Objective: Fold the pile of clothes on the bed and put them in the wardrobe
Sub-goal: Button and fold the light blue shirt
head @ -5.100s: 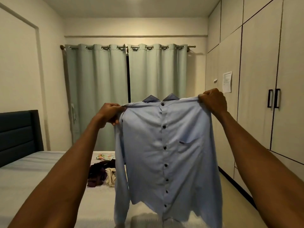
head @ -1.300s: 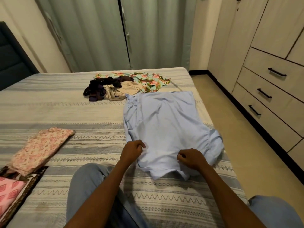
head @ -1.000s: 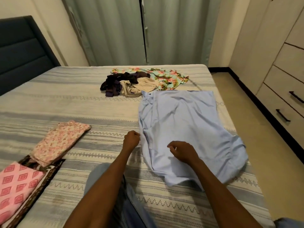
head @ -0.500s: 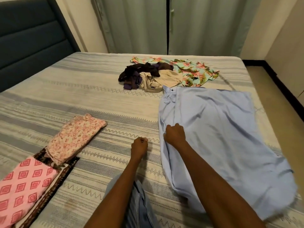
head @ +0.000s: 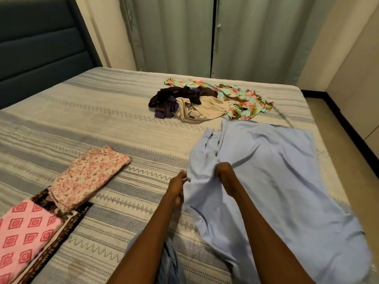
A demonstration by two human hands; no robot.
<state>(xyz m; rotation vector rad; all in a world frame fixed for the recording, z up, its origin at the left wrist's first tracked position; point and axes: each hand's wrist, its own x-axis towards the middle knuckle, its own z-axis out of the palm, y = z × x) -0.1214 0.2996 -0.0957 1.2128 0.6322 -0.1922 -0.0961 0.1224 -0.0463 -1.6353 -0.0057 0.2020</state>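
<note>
Shirt (head: 272, 181): light blue, spread on the bed's (head: 102, 111) right side. Your left hand (head: 176, 185) pinches its left edge; your right hand (head: 226, 178) grips a bunched fold beside it. Unfolded pile (head: 205, 101): beyond the shirt. Folded stack (head: 61, 193): bed's left.

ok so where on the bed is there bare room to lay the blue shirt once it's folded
Bare bedspread lies between the headboard, the unfolded pile and the folded stack. Crowded: the right side under the blue shirt, the near-left corner.
</note>
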